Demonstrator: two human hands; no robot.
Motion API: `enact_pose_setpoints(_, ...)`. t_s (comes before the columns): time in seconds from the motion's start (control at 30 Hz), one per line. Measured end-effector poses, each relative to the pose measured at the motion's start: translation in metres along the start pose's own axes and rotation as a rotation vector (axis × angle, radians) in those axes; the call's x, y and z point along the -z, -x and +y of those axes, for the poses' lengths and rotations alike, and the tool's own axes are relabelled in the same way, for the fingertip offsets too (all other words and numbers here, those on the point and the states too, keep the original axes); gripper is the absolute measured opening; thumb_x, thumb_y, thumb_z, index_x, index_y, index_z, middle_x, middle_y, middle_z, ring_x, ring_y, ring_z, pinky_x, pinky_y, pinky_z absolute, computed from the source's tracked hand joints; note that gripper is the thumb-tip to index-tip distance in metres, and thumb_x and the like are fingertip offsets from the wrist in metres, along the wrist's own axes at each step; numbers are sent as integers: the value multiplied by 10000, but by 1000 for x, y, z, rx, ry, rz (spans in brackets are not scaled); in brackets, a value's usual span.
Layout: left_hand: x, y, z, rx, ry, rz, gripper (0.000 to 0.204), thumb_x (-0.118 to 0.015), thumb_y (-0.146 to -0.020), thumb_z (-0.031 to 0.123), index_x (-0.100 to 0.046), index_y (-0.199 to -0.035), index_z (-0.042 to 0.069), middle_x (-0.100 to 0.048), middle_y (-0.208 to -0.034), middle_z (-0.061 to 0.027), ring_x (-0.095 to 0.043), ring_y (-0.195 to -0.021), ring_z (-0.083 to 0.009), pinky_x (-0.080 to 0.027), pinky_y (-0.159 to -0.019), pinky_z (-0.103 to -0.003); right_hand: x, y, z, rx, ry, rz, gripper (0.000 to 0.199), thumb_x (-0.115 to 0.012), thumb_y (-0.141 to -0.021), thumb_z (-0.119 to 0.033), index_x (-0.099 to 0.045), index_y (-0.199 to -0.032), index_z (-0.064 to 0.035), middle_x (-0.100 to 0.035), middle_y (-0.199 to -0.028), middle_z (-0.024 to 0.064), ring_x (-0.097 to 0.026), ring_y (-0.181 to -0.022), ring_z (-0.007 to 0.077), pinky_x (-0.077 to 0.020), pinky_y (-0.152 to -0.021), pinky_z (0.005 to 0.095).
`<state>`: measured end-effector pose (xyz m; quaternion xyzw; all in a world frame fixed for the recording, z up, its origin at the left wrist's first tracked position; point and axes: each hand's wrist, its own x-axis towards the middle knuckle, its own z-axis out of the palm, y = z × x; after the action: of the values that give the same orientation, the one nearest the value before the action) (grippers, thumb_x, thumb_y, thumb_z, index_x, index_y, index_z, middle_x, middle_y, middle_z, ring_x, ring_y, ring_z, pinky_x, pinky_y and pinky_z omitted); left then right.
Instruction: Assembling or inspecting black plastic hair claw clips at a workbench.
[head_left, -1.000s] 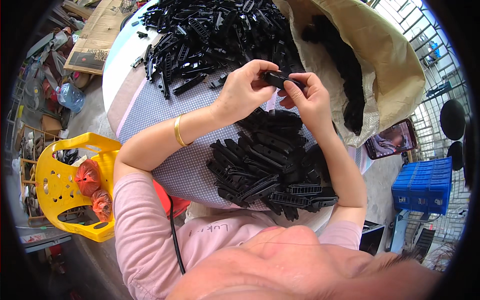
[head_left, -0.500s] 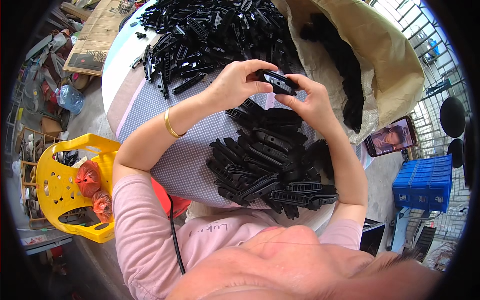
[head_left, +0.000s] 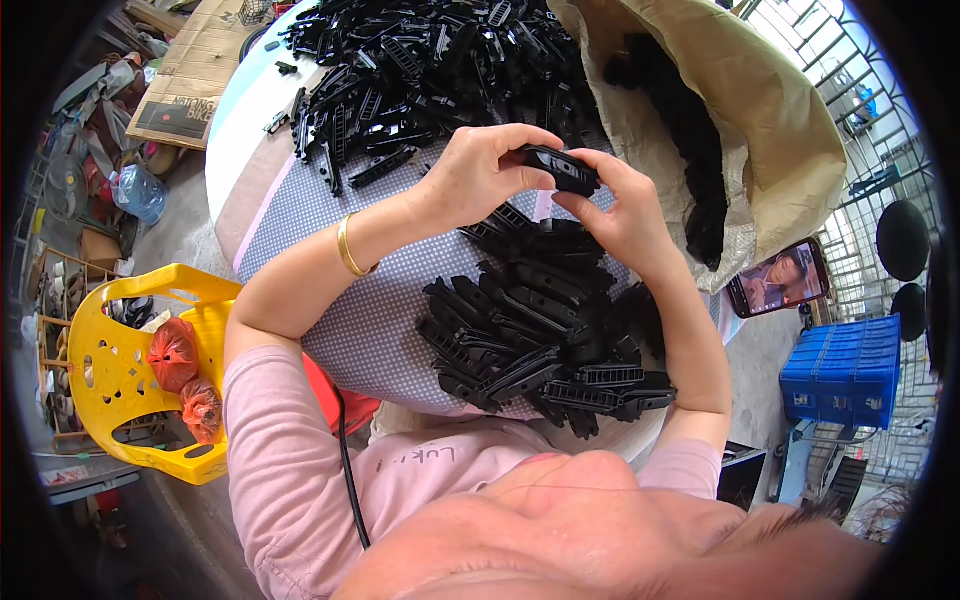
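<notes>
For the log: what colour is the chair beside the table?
Yellow; the plastic chair shows clearly in the head view.

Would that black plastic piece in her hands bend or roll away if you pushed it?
Probably stiff: the black plastic piece stays straight between the left hand and right hand. Likely light, pinched by fingers alone. Its flat, ribbed shape looks unlikely to roll.

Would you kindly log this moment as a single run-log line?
left hand: holds black plastic part | right hand: fingertips on same part | below: near pile of black parts on table | behind: far pile
</notes>
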<state>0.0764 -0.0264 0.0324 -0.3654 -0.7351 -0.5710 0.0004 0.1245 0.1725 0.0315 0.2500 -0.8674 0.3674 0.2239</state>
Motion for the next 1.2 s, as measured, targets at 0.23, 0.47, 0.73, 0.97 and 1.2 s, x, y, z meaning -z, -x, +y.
enact_pose_setpoints(0.23, -2, 2, -1, -133, 7, 26, 309, -710, -768, 40, -626, -1063, 5, -687, -832, -87, -655, -758, -115, -519, -669, -223, -1, 3, -6, 20, 72, 79, 345, -754, -698, -43, -630, -1018, -5, -667, -853, 127, -653, -746, 214, -495, -656, 283)
enact_pose_setpoints(0.47, 4, -3, -7, 71, 74, -33, 364, -746, -746, 76, -621, -1081, 5, -672, -810, -70, -620, -725, -88, -512, -670, -220, -4, 2, 7, -79, -11, -6, 328, -731, -755, -61, -623, -1056, 7, -670, -812, 86, -635, -724, 137, -496, -642, 266)
enact_pose_setpoints(0.73, 7, 0, -2, 196, -28, -50, 356, -746, -783, 191, -636, -1068, 7, -525, -659, 57, -359, -534, -15, -322, -486, -174, 5, -3, 14, -460, -485, -253, 271, -631, -887, -197, -625, -1048, 21, -659, -833, 39, -592, -696, 76, -485, -641, 208)
enact_pose_setpoints(0.97, 11, -3, -22, 334, 536, -108, 376, -661, -861, 200, -576, -1127, -51, -628, -967, -114, -644, -847, -162, -538, -801, -277, 3, -2, 17, -490, -789, -344, 412, -457, -975, -333, -578, -1119, 33, -644, -893, 92, -597, -785, 125, -478, -763, 255)
enact_pose_setpoints(1.2, 9, -6, -12, 512, 635, -135, 343, -582, -918, 230, -570, -1113, -53, -642, -989, -162, -663, -884, -232, -553, -815, -311, 7, -1, 20, -618, -892, -350, 361, -464, -971, -325, -606, -942, 6, -633, -751, 74, -609, -663, 137, -458, -588, 208)
